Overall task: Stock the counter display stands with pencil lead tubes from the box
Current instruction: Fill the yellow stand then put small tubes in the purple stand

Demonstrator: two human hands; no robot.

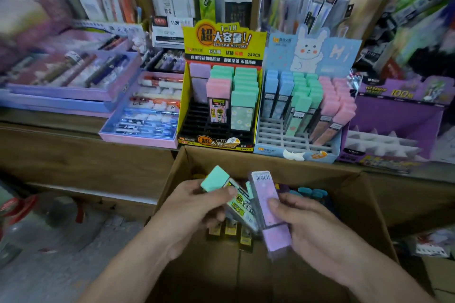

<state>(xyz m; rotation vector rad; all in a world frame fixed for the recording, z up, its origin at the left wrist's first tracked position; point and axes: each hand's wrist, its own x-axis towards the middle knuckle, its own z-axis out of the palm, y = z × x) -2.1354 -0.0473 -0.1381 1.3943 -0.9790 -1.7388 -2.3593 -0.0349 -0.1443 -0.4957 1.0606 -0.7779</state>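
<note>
Meanwhile, over the open cardboard box [270,162], a left hand [197,206] grips a mint-capped lead tube [230,197] angled up-left and a right hand [312,226] clasps a lilac tube [269,209] nearly lengthwise, both aimed toward the yellow display stand [221,86] straight ahead, blue rabbit stand [305,96] beside it.

Pink tray of pens [145,115] at worktop [56,120] edge, left of centre. Stacked purple pen trays [71,81] further left, blurred. Purple display carton [394,125] far right with white inserts. Packaged stationery on shelves [172,0] behind. Red object [14,206] on floor, lower left.
</note>
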